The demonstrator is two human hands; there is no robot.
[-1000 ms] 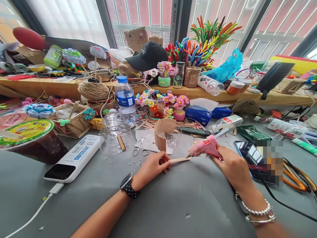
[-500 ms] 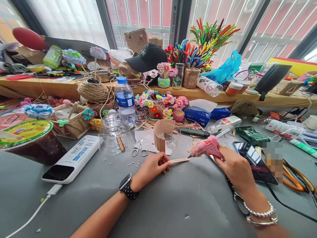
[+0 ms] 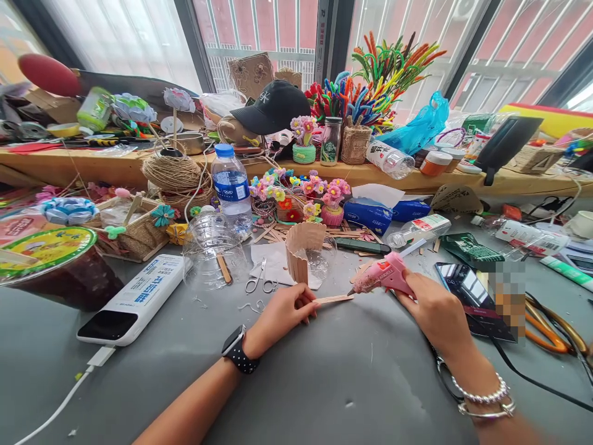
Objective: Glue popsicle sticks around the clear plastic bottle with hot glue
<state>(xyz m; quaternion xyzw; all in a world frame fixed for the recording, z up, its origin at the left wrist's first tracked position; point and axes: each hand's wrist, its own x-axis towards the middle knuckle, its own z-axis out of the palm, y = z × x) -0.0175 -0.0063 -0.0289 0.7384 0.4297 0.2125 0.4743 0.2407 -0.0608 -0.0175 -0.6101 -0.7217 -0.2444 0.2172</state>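
Between the fingertips of my left hand [image 3: 293,309] is one end of a wooden craft stick [image 3: 335,299], held low over the grey table. My right hand [image 3: 434,303] is closed round the handle of a pink glue gun [image 3: 380,275]. The gun's nozzle points left and is at the stick's far end; whether it touches cannot be made out. Just beyond my left hand stands a curved wall of upright craft sticks [image 3: 301,254], beside a clear plastic piece [image 3: 322,258]. Small scissors [image 3: 262,278] lie to its left on white paper.
At left are a white power bank [image 3: 134,303], a lidded drink cup [image 3: 60,272] and a cut clear bottle [image 3: 214,250] with a stick on it. A water bottle [image 3: 231,185] stands behind. At right lie a phone [image 3: 467,303], orange-handled scissors [image 3: 546,330] and a black cable [image 3: 523,377].
The glue gun has shifted slightly left along the stick, its nozzle now a little nearer my left hand. My left hand and the stick hold nearly the same place.
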